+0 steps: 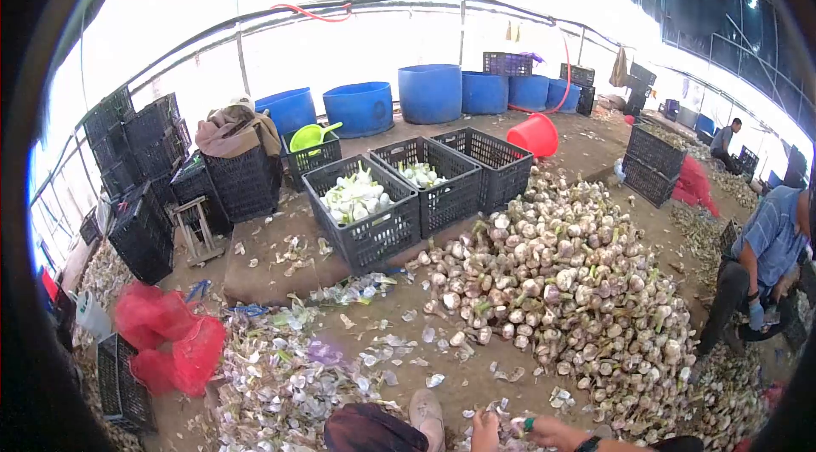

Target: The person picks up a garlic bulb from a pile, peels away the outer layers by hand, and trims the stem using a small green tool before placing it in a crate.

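Note:
At the bottom edge, my left hand (485,432) is closed, its fingers curled beside a pale, purplish garlic bulb (512,428) that shows only in part. My right hand (544,432) meets it from the other side, with a green band on a finger and a dark strap at the wrist. Its fingers are closed, and whatever they grip is hidden. Just beyond my hands rises a large heap of garlic bulbs (569,290) with stems. Papery garlic skins (289,384) cover the ground to the left, near my shoe (427,420).
Black crates (374,239) stand ahead, two holding peeled white garlic. A green scoop (311,137) rests in another crate. Blue tubs (429,95) line the back, near a tipped red bucket (534,136). Red net bags (174,337) lie left. A co-worker (765,256) sits at right.

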The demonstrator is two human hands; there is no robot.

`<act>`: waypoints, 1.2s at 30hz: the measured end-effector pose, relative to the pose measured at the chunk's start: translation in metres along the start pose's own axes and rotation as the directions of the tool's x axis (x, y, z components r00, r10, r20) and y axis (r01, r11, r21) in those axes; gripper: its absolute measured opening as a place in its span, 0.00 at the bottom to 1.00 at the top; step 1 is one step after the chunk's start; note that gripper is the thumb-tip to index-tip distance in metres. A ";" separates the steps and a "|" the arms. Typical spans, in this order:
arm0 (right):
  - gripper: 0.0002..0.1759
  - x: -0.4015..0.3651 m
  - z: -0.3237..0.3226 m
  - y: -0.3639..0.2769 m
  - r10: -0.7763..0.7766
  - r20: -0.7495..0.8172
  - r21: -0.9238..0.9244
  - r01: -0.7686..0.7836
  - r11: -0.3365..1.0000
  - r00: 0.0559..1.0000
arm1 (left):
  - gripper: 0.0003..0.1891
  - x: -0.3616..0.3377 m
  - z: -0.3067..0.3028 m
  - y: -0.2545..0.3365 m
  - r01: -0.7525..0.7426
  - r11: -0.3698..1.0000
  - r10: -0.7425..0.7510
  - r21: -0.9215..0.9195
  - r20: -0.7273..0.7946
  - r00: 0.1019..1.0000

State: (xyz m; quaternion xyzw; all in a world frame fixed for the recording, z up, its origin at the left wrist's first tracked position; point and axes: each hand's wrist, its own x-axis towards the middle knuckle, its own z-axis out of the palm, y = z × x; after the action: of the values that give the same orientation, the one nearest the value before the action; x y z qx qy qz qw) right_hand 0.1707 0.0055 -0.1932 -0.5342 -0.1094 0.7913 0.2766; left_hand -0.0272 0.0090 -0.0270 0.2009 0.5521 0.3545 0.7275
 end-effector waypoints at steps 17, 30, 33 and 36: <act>0.20 0.004 0.111 -0.083 -0.670 0.314 -0.920 0.389 -0.041 0.673 | 0.22 -0.002 0.004 0.002 -0.347 0.782 0.415 0.518 -0.016 0.910; 0.32 -0.009 -0.166 -0.132 -0.338 -0.914 -0.275 0.269 0.923 0.224 | 0.23 0.041 0.040 -0.028 -0.080 0.996 0.085 0.049 -0.107 0.991; 0.37 0.015 -0.211 -0.166 -0.218 -0.955 -0.152 0.298 0.942 0.202 | 0.23 0.045 0.046 -0.029 -0.057 0.992 0.071 0.113 -0.121 0.990; 0.35 0.015 -0.209 -0.190 -0.094 -0.979 -0.037 0.301 0.953 0.180 | 0.23 0.047 0.049 -0.033 -0.063 0.991 0.076 0.115 -0.112 0.991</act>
State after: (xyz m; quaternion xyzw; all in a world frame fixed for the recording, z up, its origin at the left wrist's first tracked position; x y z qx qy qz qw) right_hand 0.4173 0.1451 -0.2010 -0.8673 0.0860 0.2423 0.4263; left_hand 0.0350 0.0266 -0.0659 0.2393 0.6050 0.3596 0.6689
